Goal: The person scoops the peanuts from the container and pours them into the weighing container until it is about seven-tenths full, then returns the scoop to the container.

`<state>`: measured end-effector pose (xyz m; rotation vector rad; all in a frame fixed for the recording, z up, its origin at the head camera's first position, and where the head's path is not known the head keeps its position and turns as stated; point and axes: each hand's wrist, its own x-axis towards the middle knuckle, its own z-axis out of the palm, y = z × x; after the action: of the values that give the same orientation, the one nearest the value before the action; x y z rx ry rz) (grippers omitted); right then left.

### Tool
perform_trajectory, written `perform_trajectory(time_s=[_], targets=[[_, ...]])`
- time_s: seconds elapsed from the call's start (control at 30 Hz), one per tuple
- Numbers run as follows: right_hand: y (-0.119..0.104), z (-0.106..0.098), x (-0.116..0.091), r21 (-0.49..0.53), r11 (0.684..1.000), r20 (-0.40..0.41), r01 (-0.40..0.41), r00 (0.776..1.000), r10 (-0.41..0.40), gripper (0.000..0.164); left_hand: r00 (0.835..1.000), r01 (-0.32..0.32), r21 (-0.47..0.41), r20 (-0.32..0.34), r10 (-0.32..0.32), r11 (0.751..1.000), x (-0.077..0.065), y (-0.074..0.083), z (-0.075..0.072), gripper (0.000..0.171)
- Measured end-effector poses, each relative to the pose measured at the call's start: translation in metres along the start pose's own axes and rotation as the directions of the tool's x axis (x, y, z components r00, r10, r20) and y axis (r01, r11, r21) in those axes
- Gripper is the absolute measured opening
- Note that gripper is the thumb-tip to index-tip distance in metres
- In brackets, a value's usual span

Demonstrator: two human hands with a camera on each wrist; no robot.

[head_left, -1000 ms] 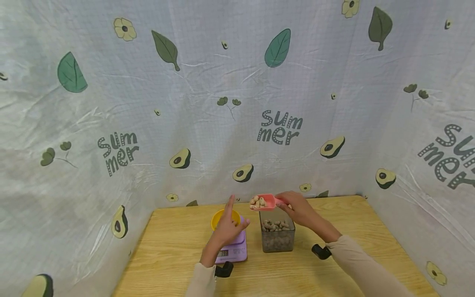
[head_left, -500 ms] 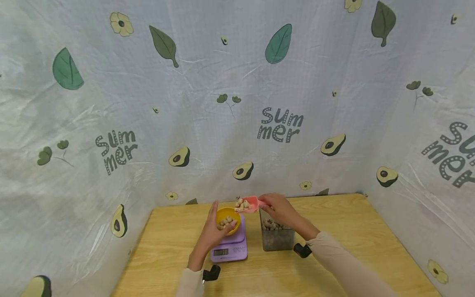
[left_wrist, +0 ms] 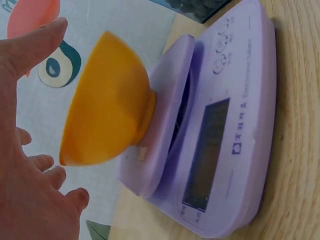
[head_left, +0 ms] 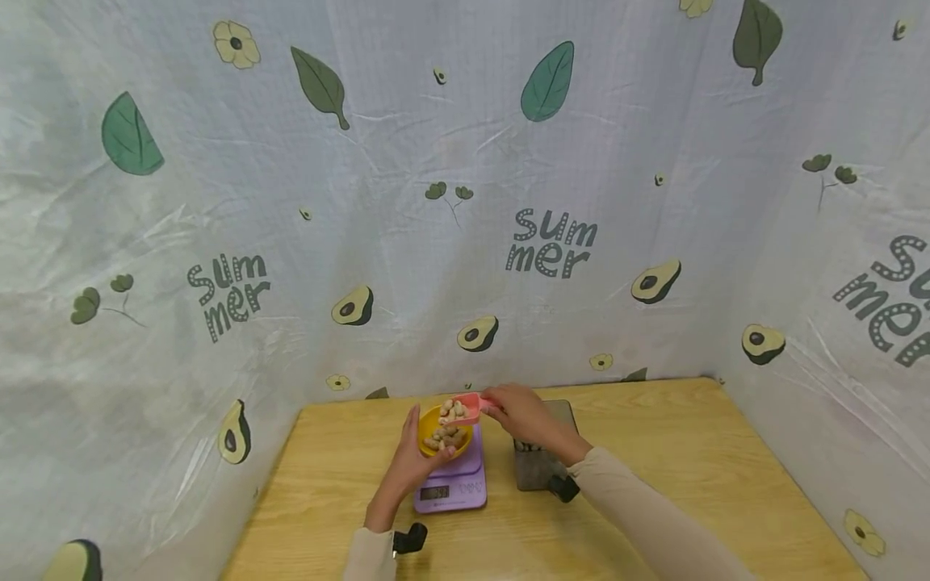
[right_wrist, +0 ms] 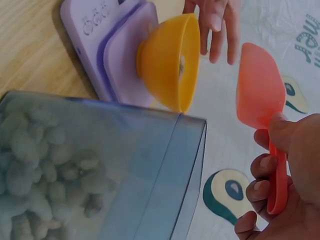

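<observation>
My right hand (head_left: 525, 415) grips the handle of a pink scoop (right_wrist: 261, 87) that carries several unshelled peanuts (head_left: 454, 410). The scoop hangs just above the yellow bowl (left_wrist: 107, 102), overlapping its far right rim in the head view. More peanuts (head_left: 445, 438) lie inside the bowl, which stands on a purple kitchen scale (head_left: 465, 494). My left hand (head_left: 411, 464) is spread at the bowl's left and near side, thumb and fingers apart. In the left wrist view its fingers (left_wrist: 52, 176) stand near the rim without wrapping round it.
Right of the scale stands a clear grey box (right_wrist: 135, 155) of peanuts, partly behind my right forearm. The wooden table (head_left: 647, 460) reaches a hanging patterned sheet (head_left: 407, 242) at its back. A black wrist camera (head_left: 563, 487) sits close to the box's front.
My right hand has carried the loaded scoop left, from above the box to over the bowl. My left hand has moved left and down, to the bowl's left side.
</observation>
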<state>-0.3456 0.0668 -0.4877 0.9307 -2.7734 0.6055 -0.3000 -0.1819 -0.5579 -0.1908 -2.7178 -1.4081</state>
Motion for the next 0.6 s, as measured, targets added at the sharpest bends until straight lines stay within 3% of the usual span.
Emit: perform_trajectory(time_s=[0.23, 0.43, 0.6], targets=[[-0.011, 0.001, 0.011, -0.082, 0.996, 0.074, -0.030, 0.997, 0.036, 0.030, 0.999, 0.034, -0.009, 0.025, -0.034, 0.999, 0.002, -0.010, 0.006, 0.113], [-0.019, 0.001, 0.024, -0.189, 0.982, 0.092, -0.010, 0.995, 0.028, 0.028, 0.997, 0.075, -0.040, 0.038, -0.074, 0.996, 0.002, -0.015, 0.009, 0.103], [-0.021, 0.000, 0.031, -0.288, 0.957, 0.095, 0.029, 0.995, -0.001, 0.020, 0.997, 0.071, -0.039, 0.029, -0.070, 0.997, 0.004, -0.017, 0.010, 0.103]])
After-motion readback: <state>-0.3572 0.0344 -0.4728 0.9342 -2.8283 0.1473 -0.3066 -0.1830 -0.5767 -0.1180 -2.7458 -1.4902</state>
